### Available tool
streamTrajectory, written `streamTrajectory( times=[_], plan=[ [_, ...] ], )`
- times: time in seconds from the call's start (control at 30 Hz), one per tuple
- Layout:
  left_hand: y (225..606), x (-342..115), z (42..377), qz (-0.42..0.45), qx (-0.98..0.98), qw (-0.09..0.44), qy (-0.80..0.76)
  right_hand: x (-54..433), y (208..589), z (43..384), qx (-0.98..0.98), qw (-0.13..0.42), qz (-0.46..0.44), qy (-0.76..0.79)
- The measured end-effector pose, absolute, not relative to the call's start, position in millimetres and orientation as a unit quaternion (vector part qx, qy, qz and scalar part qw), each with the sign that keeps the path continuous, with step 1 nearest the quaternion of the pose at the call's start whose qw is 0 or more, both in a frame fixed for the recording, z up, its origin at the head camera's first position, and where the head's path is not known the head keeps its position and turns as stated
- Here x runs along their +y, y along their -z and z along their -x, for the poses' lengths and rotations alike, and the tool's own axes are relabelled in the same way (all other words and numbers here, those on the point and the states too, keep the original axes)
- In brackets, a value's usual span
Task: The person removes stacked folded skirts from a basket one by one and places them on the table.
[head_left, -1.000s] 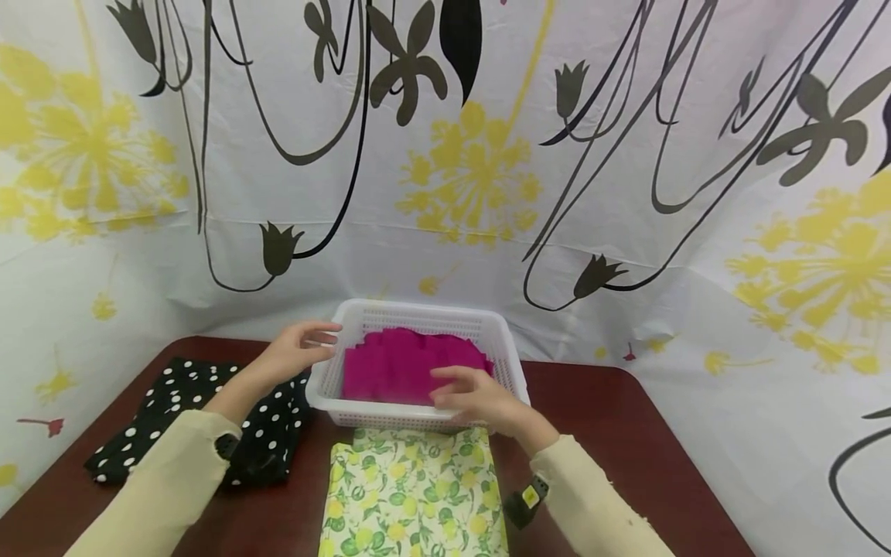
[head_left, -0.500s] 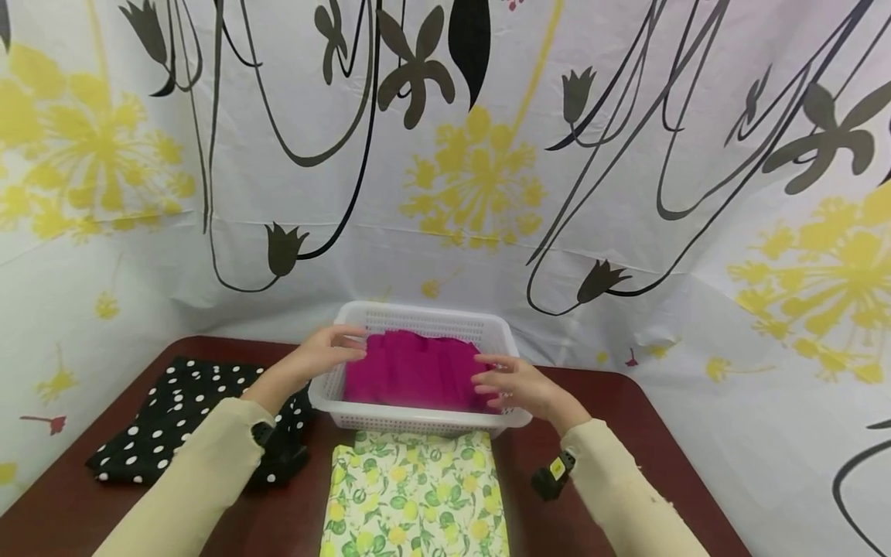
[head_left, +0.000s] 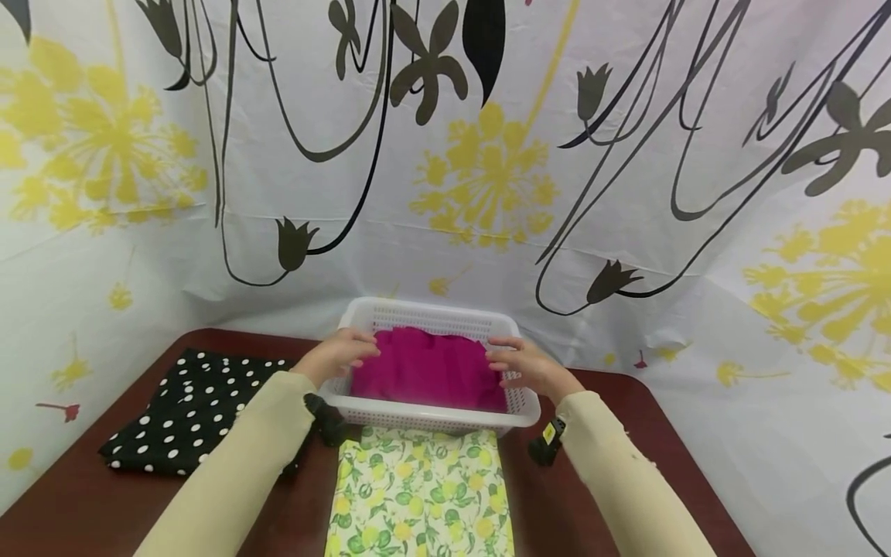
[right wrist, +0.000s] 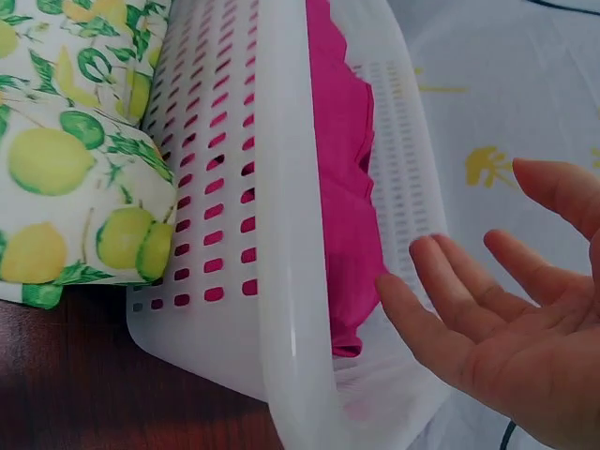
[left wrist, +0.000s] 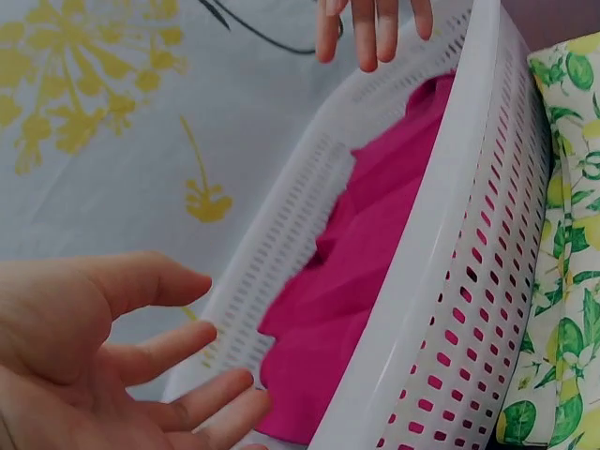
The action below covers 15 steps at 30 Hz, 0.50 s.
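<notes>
A white perforated plastic basket (head_left: pixel 431 411) stands at the back of the table, with a folded magenta cloth (head_left: pixel 428 371) lying in it. My left hand (head_left: pixel 337 356) hovers over the basket's left end, fingers spread and holding nothing. Over the right end is my right hand (head_left: pixel 532 367), its fingers loosely extended toward the cloth. In the left wrist view the left fingers (left wrist: pixel 220 398) reach just inside the rim near the cloth's end. The right wrist view shows the right fingertips (right wrist: pixel 384 281) right beside the cloth's edge.
A folded cloth with a lemon print (head_left: pixel 421 495) lies in front of the basket. To the left is a folded black cloth with white dots (head_left: pixel 188 410), partly behind the left sleeve. A floral curtain (head_left: pixel 445 155) hangs behind the dark red table (head_left: pixel 668 464).
My left hand has moved right, from the basket's left rim to over its left end. The right hand has shifted right to the basket's right end. The cloths stay put.
</notes>
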<state>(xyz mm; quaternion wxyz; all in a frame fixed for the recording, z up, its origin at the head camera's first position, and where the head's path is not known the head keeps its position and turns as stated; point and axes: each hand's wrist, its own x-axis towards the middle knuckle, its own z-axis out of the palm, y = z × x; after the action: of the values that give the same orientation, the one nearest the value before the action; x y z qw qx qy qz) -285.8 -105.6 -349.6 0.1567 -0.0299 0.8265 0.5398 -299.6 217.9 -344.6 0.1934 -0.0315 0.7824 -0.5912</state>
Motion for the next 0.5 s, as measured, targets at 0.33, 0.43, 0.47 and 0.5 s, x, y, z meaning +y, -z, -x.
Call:
streamTrajectory(
  times=[0.33,0.43,0.47,0.5],
  plan=[
    [373.7,-89.1,311.2,0.082,0.814,0.137,-0.558,211.5,356.8,313.0,0.776,0.191,-0.033,0.6],
    [422.2,-96.1,356.1,0.067,0.828,0.115,-0.544,204.9,358.2,315.6,0.767,0.203,-0.05,0.606],
    [438.0,-98.8,369.9,0.059,0.832,0.118,-0.539,202.3,358.2,316.2,0.768,0.208,-0.054,0.603],
    [454.5,-101.9,385.0,0.045,0.845,0.111,-0.521,199.3,358.0,317.0,0.768,0.213,-0.059,0.602]
  ],
)
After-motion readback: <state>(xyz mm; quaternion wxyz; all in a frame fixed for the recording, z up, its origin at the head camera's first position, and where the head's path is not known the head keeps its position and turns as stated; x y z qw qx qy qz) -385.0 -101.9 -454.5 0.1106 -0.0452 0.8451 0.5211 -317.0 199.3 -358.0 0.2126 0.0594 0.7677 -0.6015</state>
